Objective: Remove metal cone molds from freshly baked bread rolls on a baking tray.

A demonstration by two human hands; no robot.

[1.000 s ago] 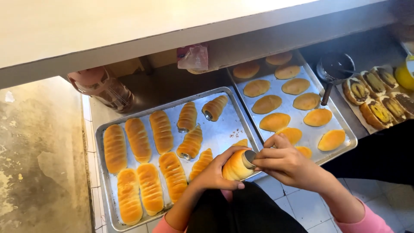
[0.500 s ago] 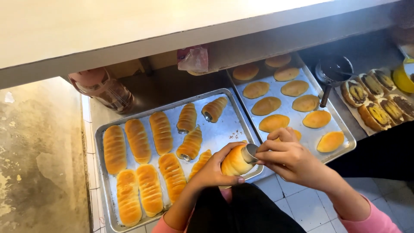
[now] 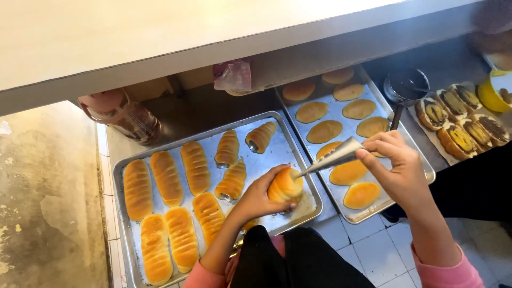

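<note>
Your left hand (image 3: pixel 261 198) grip cups the horn-shaped roll (image 3: pixel 285 186) steady so your right hand (image 3: pixel 397 168) pinches the metal cone mould (image 3: pixel 330 157) free.

Two trays (image 3: pixel 124 176), about twelve spiral rolls (image 3: pixel 167 177), ten oval buns (image 3: pixel 326 131).

Spiral bread roll (image 3: pixel 284 186) in left hand (image 3: pixel 260 198): baked crust, golden, glossy. Cone mould (image 3: pixel 332 157) in right hand (image 3: pixel 397 170): bare metal, smooth, dull sheen. Near tray (image 3: pixel 277 154): brushed metal, matt, faint reflections. Far tray (image 3: pixel 421 165): same metal. Flat buns (image 3: pixel 325 131): smooth, satin crust. Counter top (image 3: pixel 133 37): matt, pale. Floor tiles (image 3: pixel 373 250): glazed, white. Sleeve cuff (image 3: pixel 445 274): pink cloth.
</note>
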